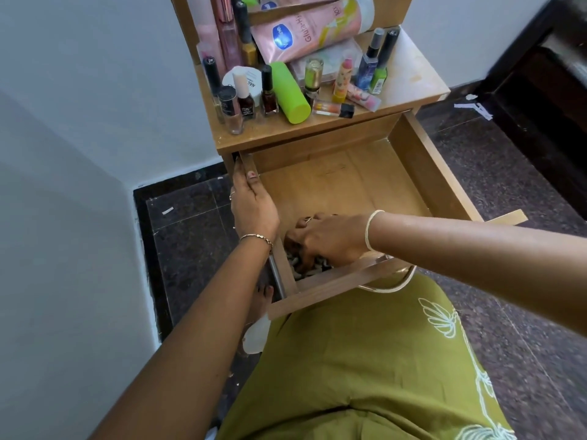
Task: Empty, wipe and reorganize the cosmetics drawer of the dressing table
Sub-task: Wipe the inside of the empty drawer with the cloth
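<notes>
The wooden drawer of the dressing table is pulled far out, its floor bare wood. My left hand grips the drawer's left wall, thumb inside and fingers outside. My right hand reaches into the near left corner and presses down on a dark, white-patterned cloth, fingers curled into it. The cloth is mostly hidden under the hand. Several cosmetics stand on the tabletop: nail polish bottles, a lime green bottle lying down, a pink lotion tube, lipsticks and spray bottles.
A white wall runs along the left. The dark granite floor surrounds the table, with paper scraps on it at the right. Dark wooden furniture stands at the far right. My green dress fills the foreground.
</notes>
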The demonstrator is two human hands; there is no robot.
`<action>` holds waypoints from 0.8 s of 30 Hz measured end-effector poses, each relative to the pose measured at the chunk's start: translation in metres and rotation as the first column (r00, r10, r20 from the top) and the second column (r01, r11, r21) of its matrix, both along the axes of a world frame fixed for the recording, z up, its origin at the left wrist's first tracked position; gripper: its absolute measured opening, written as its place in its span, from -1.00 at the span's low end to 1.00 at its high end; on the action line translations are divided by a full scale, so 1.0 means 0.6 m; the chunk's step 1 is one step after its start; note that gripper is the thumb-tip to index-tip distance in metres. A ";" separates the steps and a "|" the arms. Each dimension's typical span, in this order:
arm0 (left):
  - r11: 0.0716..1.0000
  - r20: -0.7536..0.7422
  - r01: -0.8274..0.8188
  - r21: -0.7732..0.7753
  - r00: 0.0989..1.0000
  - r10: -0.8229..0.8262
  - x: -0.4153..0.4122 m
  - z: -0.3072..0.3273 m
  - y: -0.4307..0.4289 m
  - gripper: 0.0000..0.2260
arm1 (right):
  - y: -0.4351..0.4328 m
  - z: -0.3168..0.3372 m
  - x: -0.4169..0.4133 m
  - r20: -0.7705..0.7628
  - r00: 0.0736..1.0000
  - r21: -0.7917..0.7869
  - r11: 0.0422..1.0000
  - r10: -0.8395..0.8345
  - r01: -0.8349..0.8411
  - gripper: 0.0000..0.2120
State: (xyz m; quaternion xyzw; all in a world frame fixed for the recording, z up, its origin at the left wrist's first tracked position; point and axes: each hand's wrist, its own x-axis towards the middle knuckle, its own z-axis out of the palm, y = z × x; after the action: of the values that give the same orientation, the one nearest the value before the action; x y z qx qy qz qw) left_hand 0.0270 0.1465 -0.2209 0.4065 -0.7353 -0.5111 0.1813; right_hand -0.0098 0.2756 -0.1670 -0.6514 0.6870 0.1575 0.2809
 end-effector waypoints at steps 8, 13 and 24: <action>1.000 -0.034 0.029 0.006 0.999 -0.029 0.003 0.002 -0.001 -0.62 | 0.023 0.008 -0.018 0.044 0.994 0.050 0.994 -0.103 0.101 -0.56; 0.999 -0.036 0.035 0.002 0.999 -0.035 0.005 0.007 -0.001 -0.62 | 0.087 0.023 -0.055 -0.146 0.970 0.159 0.963 -0.194 0.216 -0.68; 0.999 -0.030 0.033 0.006 0.999 -0.033 0.003 0.005 -0.001 -0.62 | 0.184 0.020 -0.097 -0.600 0.759 0.523 0.841 0.252 0.134 -0.69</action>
State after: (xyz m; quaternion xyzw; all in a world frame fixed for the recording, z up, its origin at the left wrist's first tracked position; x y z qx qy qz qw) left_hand 0.0288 0.1459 -0.2177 0.3873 -0.7374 -0.5223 0.1826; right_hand -0.0680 0.3861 -0.1551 -0.4729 0.6464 0.5674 0.1910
